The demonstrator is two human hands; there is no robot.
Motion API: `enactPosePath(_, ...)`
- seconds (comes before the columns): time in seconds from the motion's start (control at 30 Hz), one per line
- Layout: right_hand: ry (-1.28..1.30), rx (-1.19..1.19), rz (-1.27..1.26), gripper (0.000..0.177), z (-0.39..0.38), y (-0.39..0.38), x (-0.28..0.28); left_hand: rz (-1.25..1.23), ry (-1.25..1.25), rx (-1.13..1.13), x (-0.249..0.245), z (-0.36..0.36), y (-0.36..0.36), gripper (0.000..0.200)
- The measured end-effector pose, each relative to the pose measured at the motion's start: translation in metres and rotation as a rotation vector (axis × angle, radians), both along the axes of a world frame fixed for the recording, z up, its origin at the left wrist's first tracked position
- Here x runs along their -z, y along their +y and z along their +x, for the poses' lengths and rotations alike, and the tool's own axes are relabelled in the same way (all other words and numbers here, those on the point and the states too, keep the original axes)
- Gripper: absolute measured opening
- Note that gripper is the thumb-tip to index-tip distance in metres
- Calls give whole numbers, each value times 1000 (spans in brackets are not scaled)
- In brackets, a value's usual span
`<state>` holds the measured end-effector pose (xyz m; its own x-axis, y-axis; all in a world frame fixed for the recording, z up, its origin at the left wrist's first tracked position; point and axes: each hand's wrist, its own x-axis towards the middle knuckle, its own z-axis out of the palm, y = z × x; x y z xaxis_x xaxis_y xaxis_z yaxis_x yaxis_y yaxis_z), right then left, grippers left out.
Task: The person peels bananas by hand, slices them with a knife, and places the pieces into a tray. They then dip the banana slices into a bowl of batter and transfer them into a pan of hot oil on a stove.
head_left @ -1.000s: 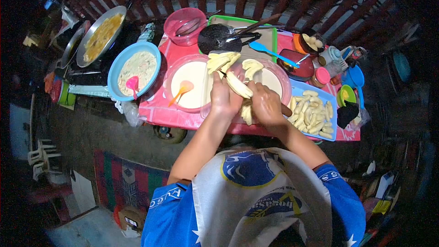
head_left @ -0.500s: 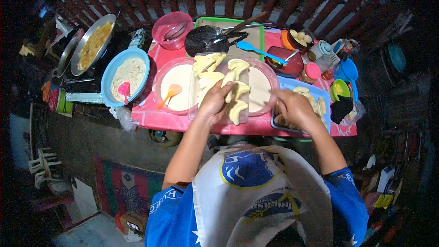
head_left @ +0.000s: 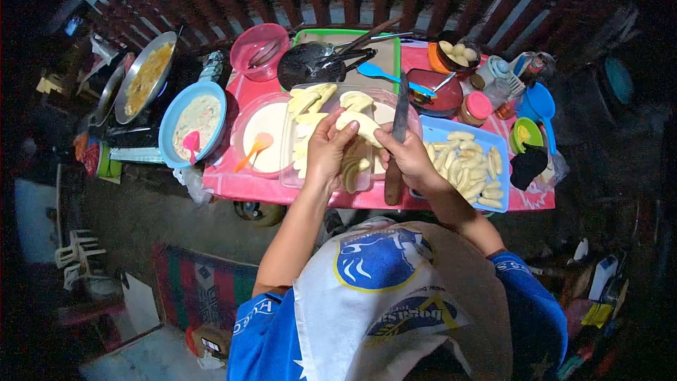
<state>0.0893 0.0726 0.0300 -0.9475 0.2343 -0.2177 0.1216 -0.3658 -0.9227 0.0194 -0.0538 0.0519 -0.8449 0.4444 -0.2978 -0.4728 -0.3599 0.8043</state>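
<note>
Curling around a peeled banana [head_left: 358,125], the fingers [head_left: 344,135] of the left hand [head_left: 326,154] are closed on it from below and hold it just above the clear tray [head_left: 290,178] of banana slices at the middle of the counter [head_left: 233,185]. The right hand [head_left: 410,160] touches the banana's other end with its fingertips. Its remaining fingers are wrapped shut on a knife [head_left: 401,113], whose blade points away from the person and whose brown handle sticks out below the palm.

To the right, just beside the tray, a blue tray [head_left: 504,142] holds more peeled bananas. To the left sit a pink bowl [head_left: 243,109] of white batter with an orange spoon [head_left: 255,147], and a blue bowl [head_left: 169,116] of batter with a pink spoon [head_left: 190,142]. Further left a wok [head_left: 144,74] of yellow liquid sits off the counter. Behind the clear tray lie a black skimmer [head_left: 307,63] and a blue spatula [head_left: 381,73] on a green cutting board [head_left: 384,49]. The hands and the banana cover part of the slices in the tray.

Half a second ago the right hand was over the blue tray with no knife showing, and the left hand lay flat on the slices. Now both hands meet over the clear tray with the banana between them.
</note>
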Motion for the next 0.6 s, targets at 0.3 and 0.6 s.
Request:
enactPosePath(0.3,-25,-15,-199,19,1,3,8,34,-5,-113,14,11,4,38)
enactPosePath(0.6,-45,-52,-179,17,2,6,14,-34,-59,-39,5,6,-2,37)
